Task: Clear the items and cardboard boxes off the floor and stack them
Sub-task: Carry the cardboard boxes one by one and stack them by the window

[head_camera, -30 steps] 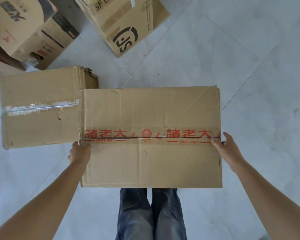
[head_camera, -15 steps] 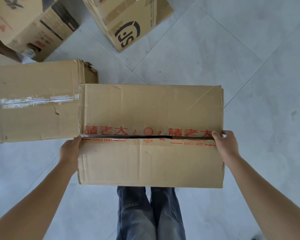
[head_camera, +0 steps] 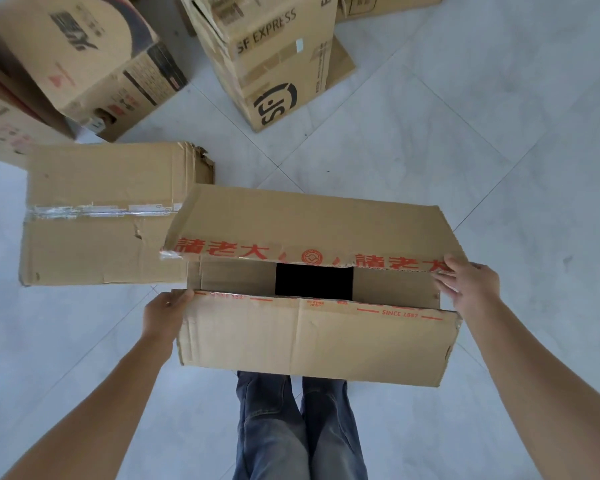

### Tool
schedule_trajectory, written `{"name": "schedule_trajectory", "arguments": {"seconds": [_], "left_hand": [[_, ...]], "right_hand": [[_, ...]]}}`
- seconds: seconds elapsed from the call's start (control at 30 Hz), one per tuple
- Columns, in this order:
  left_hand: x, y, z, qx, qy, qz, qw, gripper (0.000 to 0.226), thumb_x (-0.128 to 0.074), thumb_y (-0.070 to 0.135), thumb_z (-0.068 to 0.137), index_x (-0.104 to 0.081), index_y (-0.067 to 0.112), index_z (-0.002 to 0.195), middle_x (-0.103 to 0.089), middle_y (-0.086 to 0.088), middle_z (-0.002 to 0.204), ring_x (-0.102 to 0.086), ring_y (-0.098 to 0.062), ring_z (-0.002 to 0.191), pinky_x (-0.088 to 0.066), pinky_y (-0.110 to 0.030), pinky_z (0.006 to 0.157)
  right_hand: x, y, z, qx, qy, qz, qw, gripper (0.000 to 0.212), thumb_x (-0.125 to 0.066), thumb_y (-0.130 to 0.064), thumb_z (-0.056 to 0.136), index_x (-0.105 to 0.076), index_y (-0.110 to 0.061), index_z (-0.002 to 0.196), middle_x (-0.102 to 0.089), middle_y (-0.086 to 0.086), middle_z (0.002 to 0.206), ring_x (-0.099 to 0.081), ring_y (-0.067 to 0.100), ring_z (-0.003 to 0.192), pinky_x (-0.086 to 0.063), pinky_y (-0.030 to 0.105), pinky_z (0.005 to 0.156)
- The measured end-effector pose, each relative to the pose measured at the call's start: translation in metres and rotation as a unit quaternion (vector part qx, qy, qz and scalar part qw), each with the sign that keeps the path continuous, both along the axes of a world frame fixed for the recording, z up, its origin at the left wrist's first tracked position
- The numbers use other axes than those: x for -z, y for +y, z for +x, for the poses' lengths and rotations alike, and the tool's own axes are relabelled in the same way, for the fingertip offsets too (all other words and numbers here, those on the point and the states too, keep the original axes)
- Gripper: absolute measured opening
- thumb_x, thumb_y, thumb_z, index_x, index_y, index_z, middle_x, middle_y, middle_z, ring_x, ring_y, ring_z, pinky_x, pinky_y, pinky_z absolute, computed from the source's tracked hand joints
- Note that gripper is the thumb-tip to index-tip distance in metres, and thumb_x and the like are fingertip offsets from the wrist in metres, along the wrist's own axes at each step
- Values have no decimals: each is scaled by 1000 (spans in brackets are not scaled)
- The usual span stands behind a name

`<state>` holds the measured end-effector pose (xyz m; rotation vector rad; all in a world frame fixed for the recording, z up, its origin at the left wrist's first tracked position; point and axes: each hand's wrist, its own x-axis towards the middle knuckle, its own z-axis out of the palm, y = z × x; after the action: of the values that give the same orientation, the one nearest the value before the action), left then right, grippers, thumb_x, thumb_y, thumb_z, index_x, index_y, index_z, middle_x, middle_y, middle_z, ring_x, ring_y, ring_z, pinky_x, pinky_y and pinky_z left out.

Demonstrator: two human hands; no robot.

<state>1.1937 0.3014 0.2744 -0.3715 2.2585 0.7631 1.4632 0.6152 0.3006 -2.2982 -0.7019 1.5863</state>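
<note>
A large cardboard box [head_camera: 312, 337] with red printed tape stands on the floor in front of my legs. Its far top flap [head_camera: 309, 226] is lifted and tilted away, so a gap shows the inner flaps and a dark opening [head_camera: 314, 284]. My left hand [head_camera: 165, 313] grips the left end of the near flap. At the right end of the far flap, my right hand [head_camera: 470, 284] has its fingers under the flap's edge. A second, closed box [head_camera: 101, 216] with clear tape lies just to the left, behind the first box's left corner.
Further back stand an SF Express box [head_camera: 271, 60], a printed box [head_camera: 94, 60] at the upper left, and another box edge [head_camera: 0, 126] at the far left. The floor [head_camera: 465, 133] is pale grey tile. My jeans [head_camera: 298, 427] show at the bottom.
The box's top seam has split open: the far flap has risen and the gap has widened. My right hand moved onto the far flap and my left hand onto the near flap.
</note>
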Motion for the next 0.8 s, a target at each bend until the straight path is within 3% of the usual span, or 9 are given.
{"name": "schedule_trajectory", "arguments": {"seconds": [0.07,0.13,0.2,0.27,0.33,0.43,0.57,0.67,0.8], "left_hand": [[-16,-2,5,-1,0,-5,1000,27,-58,21,92,-50,14,67,-46,-2,68,-40,-19,61,-29,-26,54],[-36,-8,9,2,1,-4,1000,23,-59,19,91,-54,7,72,-46,-4,67,-41,-23,64,-30,-27,56],[-57,-14,11,-1,15,-4,1000,19,-59,17,90,-56,0,82,-48,-9,69,-43,-24,69,-30,-29,57],[-81,-20,14,-19,43,2,999,18,-61,15,89,-57,-2,84,-48,-11,71,-44,-25,73,-29,-30,56],[-109,-25,15,-51,56,12,997,17,-61,14,88,-55,0,82,-46,-9,68,-44,-26,75,-30,-31,58],[-146,-47,21,-91,70,18,993,19,-60,12,89,-52,2,76,-44,-9,67,-43,-26,74,-31,-30,65],[-193,-88,30,-167,103,46,979,28,-60,13,90,-47,6,65,-43,-10,72,-40,-24,72,-29,-31,56],[-227,-125,47,-244,128,78,958,16,-60,14,90,-61,-1,96,-53,-13,95,-47,-26,90,-38,-34,79],[-265,-171,71,-330,165,104,924,34,-63,17,89,-60,-6,114,-59,-20,114,-55,-36,106,-42,-43,94]], "right_hand": [[-29,6,-7,54,80,1,995,29,-31,-5,97,-45,0,121,-50,25,128,-60,27,99,-50,32,85],[-59,11,-7,61,110,-7,992,45,-18,-9,97,-29,5,138,-33,25,145,-39,31,132,-33,32,106],[-88,11,-4,30,53,-13,998,32,-28,-6,97,-50,5,118,-53,25,129,-56,32,112,-43,30,97],[-109,7,-7,10,2,10,1000,19,-38,2,93,-54,6,83,-67,23,77,-59,25,68,-49,35,92],[-129,3,-16,-21,-3,31,999,11,-43,6,90,-53,4,95,-56,19,55,-56,23,47,-49,38,89],[-160,-14,-35,-74,25,68,995,29,-45,6,89,-36,-14,107,-49,15,61,-46,9,23,-45,32,61],[-190,-39,-68,-158,69,83,982,23,-47,6,86,-45,-10,69,-48,6,36,-41,7,21,-32,23,51],[-220,-63,-92,-223,96,102,965,21,-44,7,86,-49,-8,73,-44,-1,26,-45,13,26,-36,26,55],[-264,-89,-131,-279,135,143,940,23,-45,6,87,-52,-11,101,-60,15,68,-51,18,39,-47,31,60]]}}
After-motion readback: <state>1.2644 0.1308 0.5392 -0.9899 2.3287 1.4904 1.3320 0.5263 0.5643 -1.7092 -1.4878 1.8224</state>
